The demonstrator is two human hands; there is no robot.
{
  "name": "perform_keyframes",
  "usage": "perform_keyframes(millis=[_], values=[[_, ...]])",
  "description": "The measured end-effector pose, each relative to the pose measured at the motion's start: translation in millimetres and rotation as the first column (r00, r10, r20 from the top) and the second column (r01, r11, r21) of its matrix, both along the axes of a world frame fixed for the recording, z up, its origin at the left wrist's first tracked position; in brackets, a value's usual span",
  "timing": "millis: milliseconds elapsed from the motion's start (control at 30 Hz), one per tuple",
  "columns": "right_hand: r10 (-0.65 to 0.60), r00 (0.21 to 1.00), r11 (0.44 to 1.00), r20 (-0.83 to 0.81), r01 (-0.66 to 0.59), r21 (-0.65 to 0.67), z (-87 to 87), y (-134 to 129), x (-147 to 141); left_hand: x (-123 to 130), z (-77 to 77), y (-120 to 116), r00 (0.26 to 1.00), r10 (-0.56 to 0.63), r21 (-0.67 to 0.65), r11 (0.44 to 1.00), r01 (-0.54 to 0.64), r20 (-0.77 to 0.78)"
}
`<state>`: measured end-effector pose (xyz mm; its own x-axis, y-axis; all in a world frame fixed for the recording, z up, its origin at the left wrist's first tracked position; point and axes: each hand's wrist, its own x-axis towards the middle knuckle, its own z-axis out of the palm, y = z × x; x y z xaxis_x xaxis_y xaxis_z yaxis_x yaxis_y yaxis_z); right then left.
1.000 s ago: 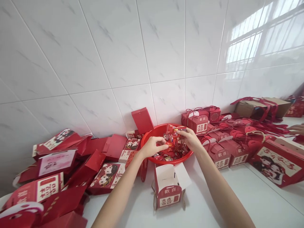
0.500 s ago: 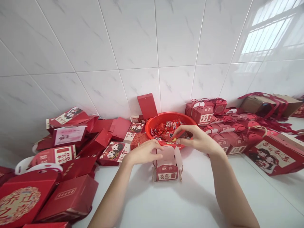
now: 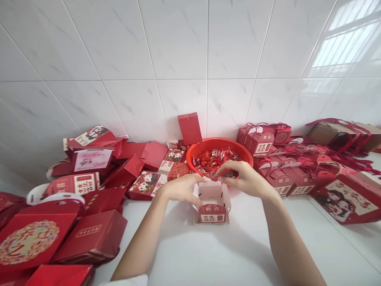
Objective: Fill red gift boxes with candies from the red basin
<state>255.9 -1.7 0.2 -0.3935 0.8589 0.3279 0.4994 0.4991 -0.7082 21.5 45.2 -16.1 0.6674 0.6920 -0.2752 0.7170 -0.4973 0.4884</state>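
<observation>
A small red gift box [image 3: 212, 213] with a pale inside and gold characters on its front stands upright with its top flaps open. My left hand [image 3: 182, 188] is at its left flap, fingers and thumb apart; whether it presses on the card I cannot tell. Above the back of the box, my right hand [image 3: 244, 179] pinches a small red wrapped candy [image 3: 213, 175] between thumb and fingertips. Just behind lies a red plastic basket [image 3: 249, 155] with many wrapped candies [image 3: 210, 159] in it, its front rim partly hidden by the hands.
Red boxes [image 3: 99, 234] of several shapes are heaped on the left. More small closed gift boxes [image 3: 279, 179] stand on the right, beside a larger picture box [image 3: 347, 200]. A plain red box [image 3: 190, 129] leans on the tiled wall [image 3: 181, 95] behind the white tabletop [image 3: 208, 258].
My right hand has drawn back from the basket toward the box with the candy. My left hand's thumb has come lower along the left flap. The view has shifted slightly.
</observation>
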Motion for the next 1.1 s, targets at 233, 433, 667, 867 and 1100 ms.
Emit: perform_keyframes(millis=[233, 433, 667, 867, 1100], values=[[0.001, 1.0, 1.0, 0.014, -0.001, 0.007, -0.7, -3, -3, 0, -3.5, 3, 0.997, -0.034, -0.039, 0.999, 0.037, 0.062], [0.043, 0.999, 0.995, 0.023, -0.041, -0.09, -7.0, -3, -11, 0, -8.8, 5, 0.992, -0.056, -0.042, 0.997, 0.061, 0.113], [-0.032, 0.999, 0.999, 0.036, 0.032, 0.016, -4.0, -6, -6, 0, -5.9, 1, 0.99, -0.083, -0.033, 0.996, 0.087, 0.115], [-0.085, 0.966, 0.992, 0.244, 0.105, -0.072, 5.3, -19, 8, 3, 1.2, -3, 0.989, -0.091, 0.022, 0.996, 0.089, 0.117], [0.056, 0.871, 0.986, 0.489, 0.028, -0.163, 4.1, -27, 11, 8, 6.2, -6, 0.976, -0.143, 0.049, 0.989, 0.137, 0.163]])
